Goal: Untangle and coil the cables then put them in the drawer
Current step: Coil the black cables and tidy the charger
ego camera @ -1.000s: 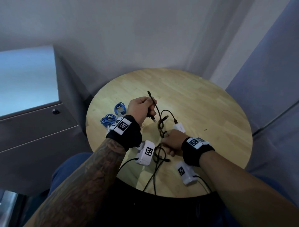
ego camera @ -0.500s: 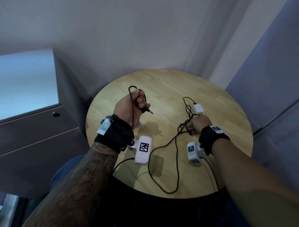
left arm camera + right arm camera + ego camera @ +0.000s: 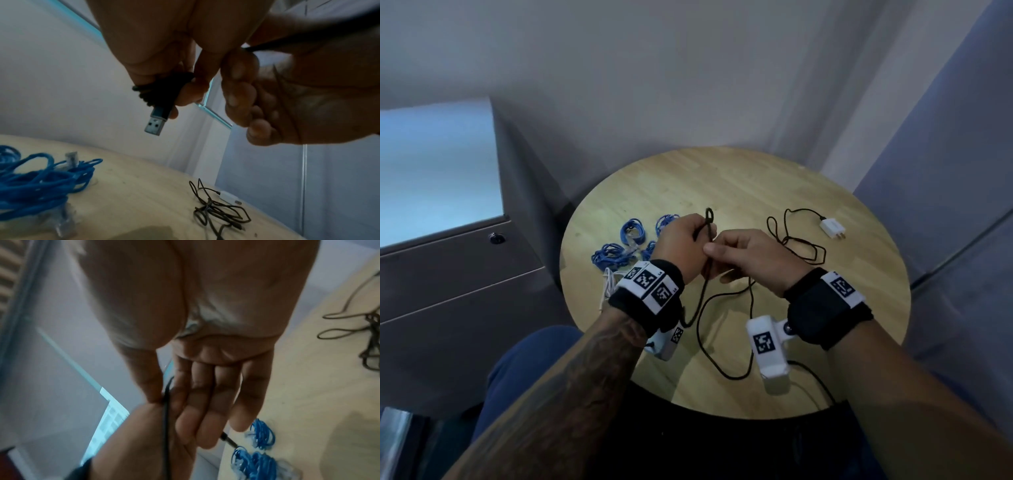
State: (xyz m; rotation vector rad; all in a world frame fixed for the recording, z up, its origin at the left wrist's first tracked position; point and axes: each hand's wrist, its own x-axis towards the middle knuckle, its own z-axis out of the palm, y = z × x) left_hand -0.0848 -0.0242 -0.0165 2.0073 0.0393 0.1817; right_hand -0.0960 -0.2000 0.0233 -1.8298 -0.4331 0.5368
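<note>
Above the table, both hands grip one black cable: left hand, right hand; four blue bundles lie nearby.

I see a table of pale wood, smooth and matt, its grain showing. The black cable looks matt and rubbery; its USB plug ends in dull metal. The blue cables look braided, with clear plastic connectors. The charger is smooth white plastic.

black cable | blue cables | white charger | light wood table | grey cabinet
</note>
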